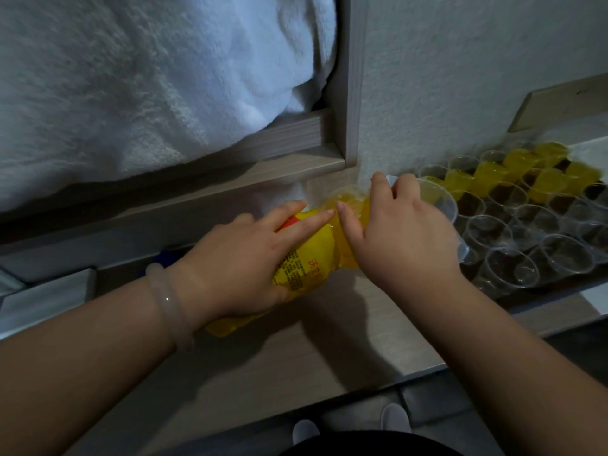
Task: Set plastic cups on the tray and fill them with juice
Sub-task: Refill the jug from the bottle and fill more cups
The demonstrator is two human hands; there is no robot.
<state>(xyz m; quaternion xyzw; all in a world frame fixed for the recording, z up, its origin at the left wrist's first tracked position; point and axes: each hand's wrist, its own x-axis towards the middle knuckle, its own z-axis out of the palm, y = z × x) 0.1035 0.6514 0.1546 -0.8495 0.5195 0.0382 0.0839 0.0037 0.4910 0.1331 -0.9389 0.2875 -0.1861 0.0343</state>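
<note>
A big juice bottle (309, 258) with a yellow label is tipped toward the right over the wooden counter. My left hand (243, 258) grips its body around the label. My right hand (398, 232) holds the bottle's upper part near the neck, and a clear plastic cup (441, 199) sits just beyond its fingers. Whether that hand also touches the cup is unclear. To the right, a dark tray (493, 287) carries several clear cups (513, 264). The cups in the far rows (523, 172) hold yellow juice, while the nearer ones are empty.
The wooden counter (296, 357) runs below my arms, its front edge near my feet. A white fluffy blanket (148, 87) fills the wooden-framed bunk at upper left. A textured white wall (460, 77) stands behind the tray. A blue object (166, 258) peeks out past my left wrist.
</note>
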